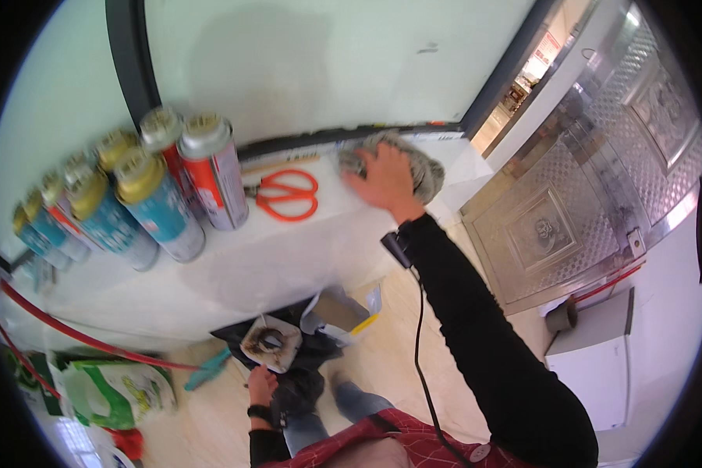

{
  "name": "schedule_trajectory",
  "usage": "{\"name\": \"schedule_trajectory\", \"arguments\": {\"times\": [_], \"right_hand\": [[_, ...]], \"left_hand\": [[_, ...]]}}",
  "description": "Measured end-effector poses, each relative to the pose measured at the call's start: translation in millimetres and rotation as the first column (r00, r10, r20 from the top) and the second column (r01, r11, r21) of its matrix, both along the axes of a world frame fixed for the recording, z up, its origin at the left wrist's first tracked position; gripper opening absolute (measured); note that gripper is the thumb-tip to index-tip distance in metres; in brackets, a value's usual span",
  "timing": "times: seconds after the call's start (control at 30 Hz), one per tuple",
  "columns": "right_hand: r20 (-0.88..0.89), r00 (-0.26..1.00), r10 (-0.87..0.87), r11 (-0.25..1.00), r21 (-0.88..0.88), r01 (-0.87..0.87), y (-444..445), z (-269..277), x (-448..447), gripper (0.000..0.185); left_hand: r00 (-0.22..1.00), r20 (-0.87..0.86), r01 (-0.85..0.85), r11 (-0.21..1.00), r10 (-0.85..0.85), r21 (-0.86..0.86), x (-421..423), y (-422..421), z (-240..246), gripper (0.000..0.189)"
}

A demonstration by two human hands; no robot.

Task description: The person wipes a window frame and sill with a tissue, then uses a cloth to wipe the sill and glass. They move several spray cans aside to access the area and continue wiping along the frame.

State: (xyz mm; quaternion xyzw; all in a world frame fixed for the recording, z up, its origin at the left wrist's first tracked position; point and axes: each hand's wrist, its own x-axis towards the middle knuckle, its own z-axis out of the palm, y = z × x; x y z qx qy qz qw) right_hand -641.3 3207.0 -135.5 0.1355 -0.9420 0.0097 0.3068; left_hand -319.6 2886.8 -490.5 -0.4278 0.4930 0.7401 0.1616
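My right hand (388, 177) presses on a bunched grey cloth (427, 175) at the right end of a white ledge (281, 245). Left of the cloth, scissors with orange handles (286, 195) lie on the ledge beside several spray-type metal cans, the nearest one red and white (213, 175). Down low, my left hand (261, 384) is near a soiled white square object (271, 344) with a dark round opening, which rests on black plastic (310, 333). Whether the left hand touches or holds anything cannot be made out.
A window with dark frame (134, 64) rises behind the ledge. An open carton (339, 313), a red hose (88, 333) and a green and white bag (117, 395) are below. An embossed metal door (538, 228) and a white cabinet (591, 374) stand at right. A black cable runs beside my right arm.
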Motion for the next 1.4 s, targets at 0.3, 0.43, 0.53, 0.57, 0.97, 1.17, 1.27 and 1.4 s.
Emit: {"name": "schedule_trajectory", "arguments": {"times": [0.3, 0.43, 0.53, 0.57, 0.97, 1.17, 1.27, 1.4], "right_hand": [[0.062, 0.997, -0.054, 0.988, -0.139, 0.062, 40.8, -3.3, 36.5, 0.041], [0.066, 0.938, -0.341, 0.916, -0.200, 0.347, 104.4, -6.2, 25.0, 0.041], [0.033, 0.916, -0.401, 0.891, -0.217, 0.398, 125.6, -1.8, 10.1, 0.038], [0.067, 0.884, -0.463, 0.865, -0.185, 0.467, 126.2, -0.2, 5.4, 0.038], [0.114, 0.963, 0.245, 0.861, -0.482, -0.162, 169.4, 24.9, -11.6, 0.042], [0.214, 0.976, -0.041, 0.703, -0.688, 0.180, 229.6, 25.3, -39.4, 0.064], [0.107, 0.992, -0.069, 0.817, -0.565, 0.117, 236.6, 16.2, -44.0, 0.064], [0.120, 0.992, -0.035, 0.908, -0.410, 0.082, 233.0, 10.0, -43.0, 0.064]], "left_hand": [[0.911, -0.409, -0.032, 0.982, -0.048, -0.187, -21.4, -29.8, 200.0, 0.025], [0.842, -0.528, -0.012, 0.974, -0.112, -0.226, -46.9, -17.4, 252.9, 0.024], [0.828, -0.537, 0.004, 0.959, -0.161, -0.282, -58.1, -1.1, 287.5, 0.022], [0.846, -0.511, -0.002, 0.959, -0.150, -0.284, -64.8, 7.7, 298.5, 0.022], [0.552, -0.689, -0.008, 0.824, -0.469, -0.567, -346.1, 190.5, 365.5, 0.046], [0.694, -0.707, -0.113, 0.950, -0.134, -0.291, -365.7, 200.5, 372.2, 0.046], [0.601, -0.797, -0.077, 0.989, -0.052, -0.123, -373.4, 206.8, 380.8, 0.013], [0.634, -0.773, -0.144, 0.985, 0.022, -0.090, -379.0, 209.6, 392.4, 0.010]]}}
